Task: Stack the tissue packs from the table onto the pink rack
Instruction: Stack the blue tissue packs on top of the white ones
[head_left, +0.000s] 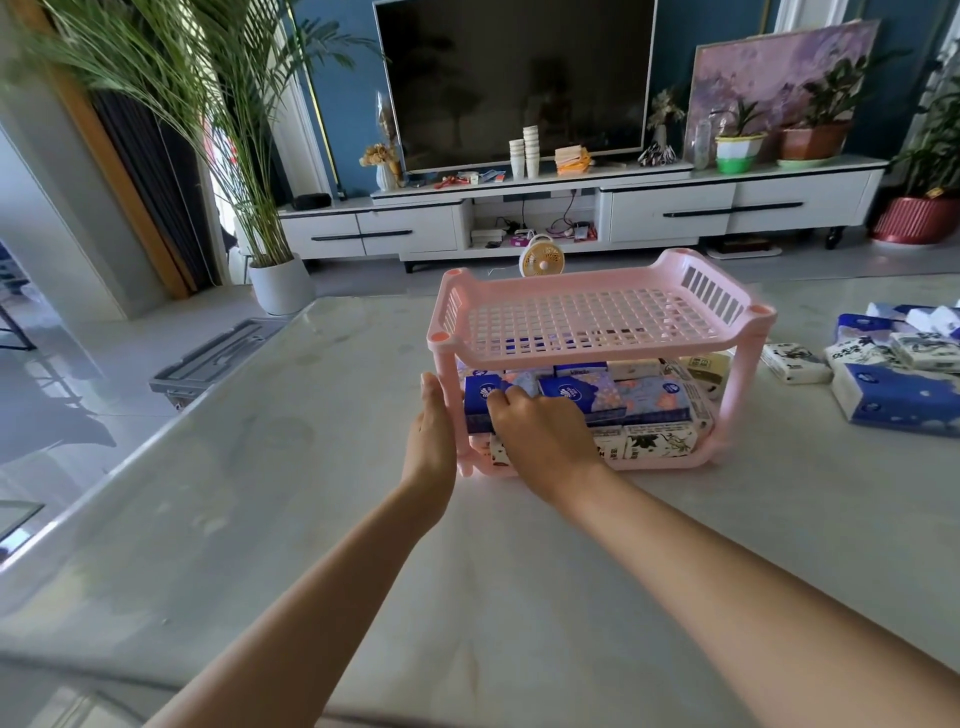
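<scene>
The pale, glossy, stone-look counter (311, 519) fills the near ground, and both bare forearms reach across it to the pink rack (571, 358).

The left hand (431, 426) is flat with its fingers straight, its palm against the rack's near-left post. Its grip is open and holds nothing. The right hand (540, 426) lies just beside it, inside the lower tier. Its fingers curl over the top front edge of a blue pack (480, 392) at the tier's near-left corner. That grip looks closed on the pack, though the thumb is hidden. The hand covers too much of the pack to read its long axis.

The rack is moulded plastic with round posts and lattice trays. The lower tier looks full, with soft film-wrapped bricks in two layers. The top tray is bare.

The loose packs (883, 374) lie at the counter's right edge, well apart from the rack. They are to the right of both hands and nearer the right one. The big blue one runs roughly left to right. They probably go on the top tray.
</scene>
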